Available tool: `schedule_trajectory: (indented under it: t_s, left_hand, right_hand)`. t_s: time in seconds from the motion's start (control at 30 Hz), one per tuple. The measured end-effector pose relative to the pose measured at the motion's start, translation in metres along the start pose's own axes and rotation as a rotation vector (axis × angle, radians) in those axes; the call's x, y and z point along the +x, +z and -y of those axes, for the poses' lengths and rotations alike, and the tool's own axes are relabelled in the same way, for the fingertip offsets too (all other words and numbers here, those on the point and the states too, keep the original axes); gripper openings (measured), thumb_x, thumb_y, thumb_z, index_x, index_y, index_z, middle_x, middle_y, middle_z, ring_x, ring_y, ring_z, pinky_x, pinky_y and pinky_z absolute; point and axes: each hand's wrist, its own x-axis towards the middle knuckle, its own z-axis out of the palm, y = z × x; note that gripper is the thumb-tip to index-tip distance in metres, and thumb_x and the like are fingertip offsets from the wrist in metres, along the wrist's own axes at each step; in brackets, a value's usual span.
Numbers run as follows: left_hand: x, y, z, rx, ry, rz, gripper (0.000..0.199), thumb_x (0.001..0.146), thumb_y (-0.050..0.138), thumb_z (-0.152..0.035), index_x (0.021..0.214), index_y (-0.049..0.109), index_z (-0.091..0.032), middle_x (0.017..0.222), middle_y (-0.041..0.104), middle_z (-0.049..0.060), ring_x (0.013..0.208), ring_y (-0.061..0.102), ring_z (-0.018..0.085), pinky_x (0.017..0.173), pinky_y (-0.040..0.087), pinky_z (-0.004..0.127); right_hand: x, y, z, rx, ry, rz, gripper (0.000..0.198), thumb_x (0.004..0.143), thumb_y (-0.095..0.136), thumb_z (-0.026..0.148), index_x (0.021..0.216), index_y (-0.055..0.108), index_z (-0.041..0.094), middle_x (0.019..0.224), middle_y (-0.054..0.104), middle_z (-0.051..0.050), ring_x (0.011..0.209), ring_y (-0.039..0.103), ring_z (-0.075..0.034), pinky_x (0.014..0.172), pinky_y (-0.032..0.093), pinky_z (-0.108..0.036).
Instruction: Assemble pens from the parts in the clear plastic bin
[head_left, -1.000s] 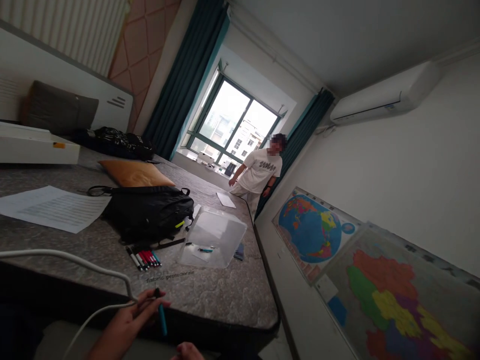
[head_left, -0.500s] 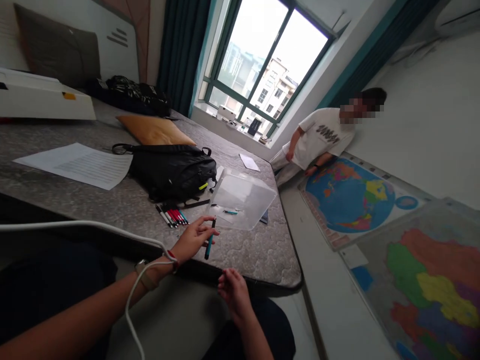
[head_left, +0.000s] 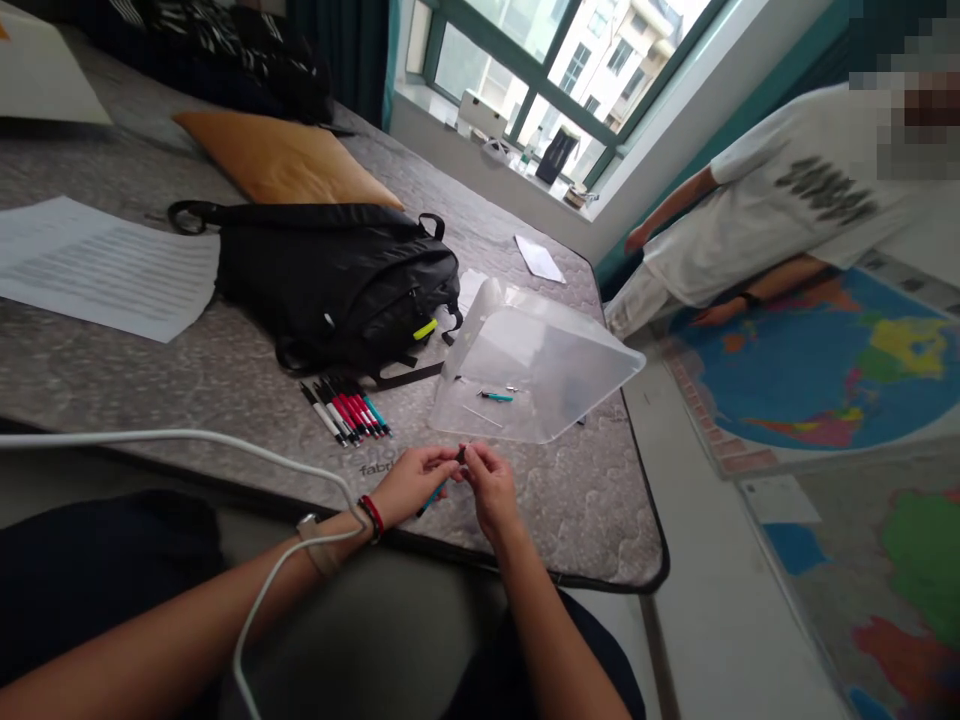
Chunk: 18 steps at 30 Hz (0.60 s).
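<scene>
My left hand (head_left: 417, 482) is closed around a teal and black pen (head_left: 430, 499), whose lower end slants down past the fingers. My right hand (head_left: 491, 492) meets it at the pen's dark upper end (head_left: 460, 455), pinching there with thumb and fingertips. The fingers cover most of the barrel. Just beyond the hands, a clear plastic box (head_left: 525, 425) holds a teal pen part (head_left: 495, 397) and a few small pieces. Left of the box lies a row of several pens (head_left: 346, 412) in white, black, red and teal.
A black backpack (head_left: 337, 285), a printed sheet (head_left: 105, 270) and an orange envelope-like item (head_left: 292, 160) lie on the mattress (head_left: 600, 520). A white cable (head_left: 255, 447) loops over my left wrist. At right, a person in a white shirt (head_left: 787, 190) stands by a world map (head_left: 817, 360).
My right hand has risen from near the mattress edge to meet the left one and now grips the pen's upper end. The view has moved closer and tilted down.
</scene>
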Motion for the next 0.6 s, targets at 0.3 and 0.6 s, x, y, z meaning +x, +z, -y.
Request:
schedule_trajectory:
  t_s: [0.3,0.6]
  left_hand:
    - [0.007,-0.001,0.025,0.032,-0.099,0.037,0.042,0.083,0.062,-0.054,0.093,0.066,-0.013,0.076,0.062,0.001,0.047,0.049,0.006,0.042,0.042,0.020]
    - [0.002,-0.005,0.031,0.115,-0.110,0.066,0.039,0.084,0.060,-0.051,0.088,0.064,-0.013,0.075,0.061,0.000,0.043,0.045,0.004,0.041,0.039,0.019]
  right_hand:
    - [0.003,-0.009,-0.016,0.136,0.151,-0.100,0.022,0.074,0.076,0.035,0.080,0.072,0.015,0.072,0.065,0.000,0.067,0.057,-0.012,0.058,0.045,-0.022]
    - [-0.002,-0.007,-0.020,0.282,0.194,-0.243,0.021,0.069,0.079,0.033,0.078,0.070,0.016,0.069,0.065,0.000,0.063,0.056,-0.011,0.054,0.046,-0.020]
